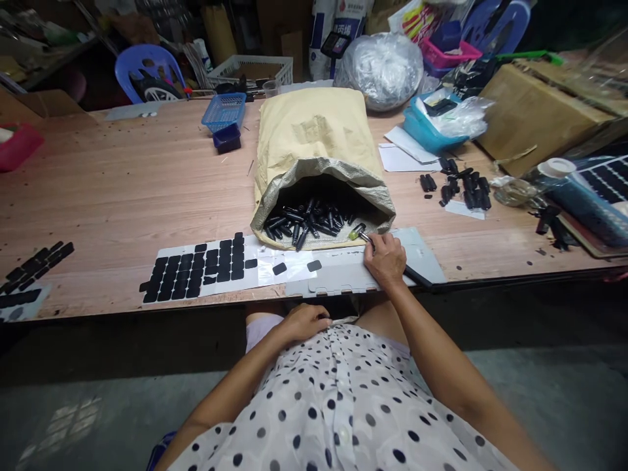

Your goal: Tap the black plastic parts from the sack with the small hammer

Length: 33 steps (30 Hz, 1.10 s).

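My right hand (386, 261) is wrapped around what looks like a small hammer (417, 277), with a black handle, a metal shaft and a yellow-green head. Its head rests by the mouth of a cream woven sack (314, 124), which lies on its side on the table. Inside the sack's opening are several shiny black oblong pieces (307, 222). My left hand (307, 322) lies in my lap, holding nothing, its fingers loosely apart. Between sack and table edge is a grey-white board (343, 278). Rows of black rounded stickers (189, 268) cover the sheets to its left.
Blue baskets (224, 111) stand behind the sack on the left. To the right are loose black parts (471, 186), a turquoise basin (432, 124), a cardboard box (544, 111) and a clear jar (552, 171). More black strips (36, 268) lie far left.
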{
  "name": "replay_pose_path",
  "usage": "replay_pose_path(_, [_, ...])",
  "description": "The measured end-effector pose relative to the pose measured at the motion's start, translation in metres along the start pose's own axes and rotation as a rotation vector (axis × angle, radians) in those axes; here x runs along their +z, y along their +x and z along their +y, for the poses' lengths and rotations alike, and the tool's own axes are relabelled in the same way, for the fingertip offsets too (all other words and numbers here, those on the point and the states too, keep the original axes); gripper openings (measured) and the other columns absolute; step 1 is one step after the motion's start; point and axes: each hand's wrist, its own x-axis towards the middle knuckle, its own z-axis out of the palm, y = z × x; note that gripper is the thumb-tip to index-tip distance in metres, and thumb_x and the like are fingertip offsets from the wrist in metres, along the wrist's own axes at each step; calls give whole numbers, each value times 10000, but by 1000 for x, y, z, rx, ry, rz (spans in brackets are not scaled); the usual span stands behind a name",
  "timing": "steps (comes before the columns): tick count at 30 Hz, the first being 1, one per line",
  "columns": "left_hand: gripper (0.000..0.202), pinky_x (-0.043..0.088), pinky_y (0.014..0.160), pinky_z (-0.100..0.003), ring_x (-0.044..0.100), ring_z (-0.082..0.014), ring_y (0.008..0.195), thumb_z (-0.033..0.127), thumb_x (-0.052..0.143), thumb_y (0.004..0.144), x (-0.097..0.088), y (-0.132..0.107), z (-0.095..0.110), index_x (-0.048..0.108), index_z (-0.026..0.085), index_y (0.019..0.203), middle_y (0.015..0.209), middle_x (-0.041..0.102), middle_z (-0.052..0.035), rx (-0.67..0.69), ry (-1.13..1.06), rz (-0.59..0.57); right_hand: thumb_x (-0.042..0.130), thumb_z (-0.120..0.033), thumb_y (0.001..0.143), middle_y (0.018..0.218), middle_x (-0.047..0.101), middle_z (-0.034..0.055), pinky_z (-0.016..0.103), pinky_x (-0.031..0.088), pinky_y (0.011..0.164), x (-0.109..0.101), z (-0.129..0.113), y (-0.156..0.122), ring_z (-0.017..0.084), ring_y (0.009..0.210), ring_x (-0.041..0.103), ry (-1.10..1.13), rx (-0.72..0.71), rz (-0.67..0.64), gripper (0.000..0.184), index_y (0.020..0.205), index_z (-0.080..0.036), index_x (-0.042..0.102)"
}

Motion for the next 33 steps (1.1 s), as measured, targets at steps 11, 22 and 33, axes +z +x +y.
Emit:
replay_pose_path(11, [129, 479, 830, -394, 565, -287, 950, 313, 780, 791, -97, 64, 12, 702, 227, 848, 896, 618, -76, 77, 330, 1099, 492, -264, 907, 951, 600, 127, 367, 348, 726, 1, -4, 1, 278, 900, 482, -14, 3, -8, 282, 1078, -208, 710])
replay_pose_path(22, [58, 454, 898, -429, 541, -282, 999, 241, 757, 823, -77, 68, 22, 726, 237, 872, 956, 637, -66, 250, 405, 815, 482, -256, 915, 944, 595, 128, 361, 324, 712, 4, -7, 1, 276, 912, 473, -23, -3, 8, 273, 1065, -201, 704])
replay_pose_path(33, [154, 469, 915, -397, 570, -241, 960, 264, 773, 814, -59, 85, 17, 741, 229, 960, 933, 667, -33, 307, 268, 666, 491, -259, 928, 968, 605, 118, 344, 320, 720, 4, -6, 1, 259, 909, 473, -46, -1, 0, 281, 1097, -208, 710])
